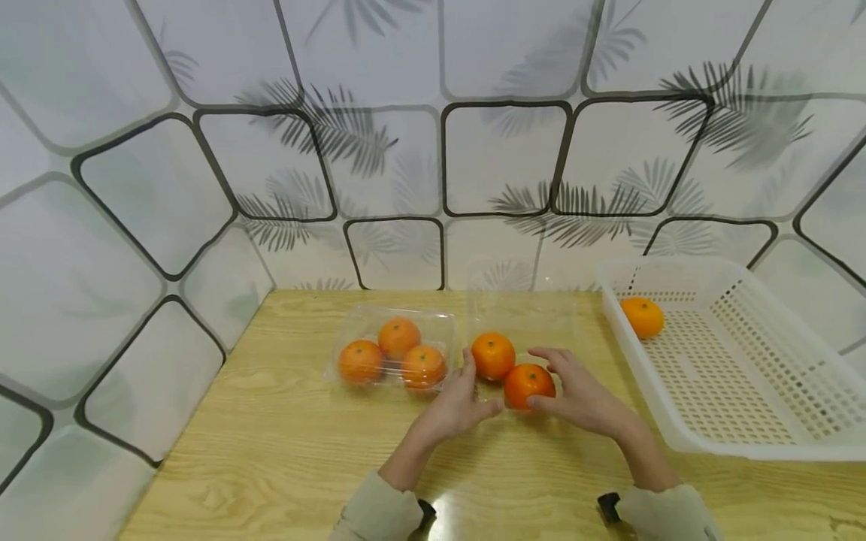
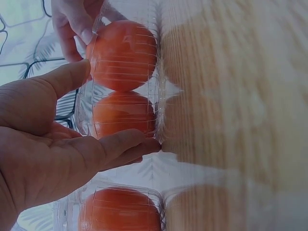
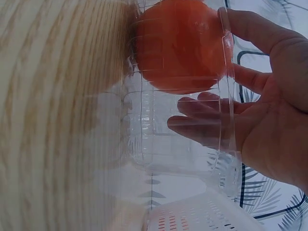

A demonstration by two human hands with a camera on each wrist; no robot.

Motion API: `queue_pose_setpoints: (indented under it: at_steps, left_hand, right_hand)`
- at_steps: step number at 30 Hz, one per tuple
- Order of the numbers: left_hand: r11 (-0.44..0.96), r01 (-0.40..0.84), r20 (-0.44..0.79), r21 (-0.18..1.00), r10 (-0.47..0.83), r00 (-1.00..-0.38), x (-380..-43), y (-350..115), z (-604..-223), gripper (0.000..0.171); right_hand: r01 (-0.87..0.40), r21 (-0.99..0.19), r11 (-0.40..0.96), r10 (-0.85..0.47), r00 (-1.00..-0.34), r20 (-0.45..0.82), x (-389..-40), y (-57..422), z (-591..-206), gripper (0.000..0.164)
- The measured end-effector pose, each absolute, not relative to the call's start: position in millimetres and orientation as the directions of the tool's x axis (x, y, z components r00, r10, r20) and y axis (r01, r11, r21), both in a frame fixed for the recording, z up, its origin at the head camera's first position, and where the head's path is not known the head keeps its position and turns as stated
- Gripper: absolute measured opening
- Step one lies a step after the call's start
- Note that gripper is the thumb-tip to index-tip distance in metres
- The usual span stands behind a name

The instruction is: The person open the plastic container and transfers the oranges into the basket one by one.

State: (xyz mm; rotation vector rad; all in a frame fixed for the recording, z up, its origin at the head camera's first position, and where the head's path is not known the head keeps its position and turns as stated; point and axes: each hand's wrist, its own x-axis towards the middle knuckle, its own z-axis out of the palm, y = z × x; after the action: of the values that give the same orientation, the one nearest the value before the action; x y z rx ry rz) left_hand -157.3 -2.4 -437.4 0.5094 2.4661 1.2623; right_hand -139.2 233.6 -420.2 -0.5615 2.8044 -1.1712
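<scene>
Two oranges sit in a clear plastic box (image 3: 149,154) with its see-through lid (image 1: 521,300) raised behind; one orange (image 1: 493,355) lies to the left, the other (image 1: 530,385) nearer the front. Alongside the box's left wall is my left hand (image 1: 452,409), fingers extended and thumb at the front rim. My right hand (image 1: 583,394) is spread at the right, its thumb by the front orange and rim. In the right wrist view its other fingers show through clear plastic; whether they are inside the box I cannot tell.
A second clear box (image 1: 443,323), lid down, holds three oranges (image 1: 399,338) just left of my left hand. To the right stands a white perforated basket (image 1: 683,428) with one orange (image 1: 643,318) at its left side. A patterned wall (image 1: 501,161) backs the wooden table (image 1: 271,451).
</scene>
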Motion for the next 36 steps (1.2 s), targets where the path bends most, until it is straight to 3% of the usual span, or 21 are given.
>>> queue_pose_setpoints:
  at_steps: [23,36]
  left_hand:
    - [0.535,0.172,-0.121,0.827,0.467,-0.876,-160.7,-3.6,-435.7,0.106]
    - [0.505,0.115,-0.151,0.856,0.455,-0.878,-161.1,-1.9,-435.0,0.104]
  right_hand:
    - [-0.241,-0.768,0.593,-0.378,-0.926,-0.001,-145.4,241.9,-423.1,0.078]
    - [-0.208,-0.771,0.602,-0.394,-0.917,-0.060,-149.1,240.5,-427.0,0.083]
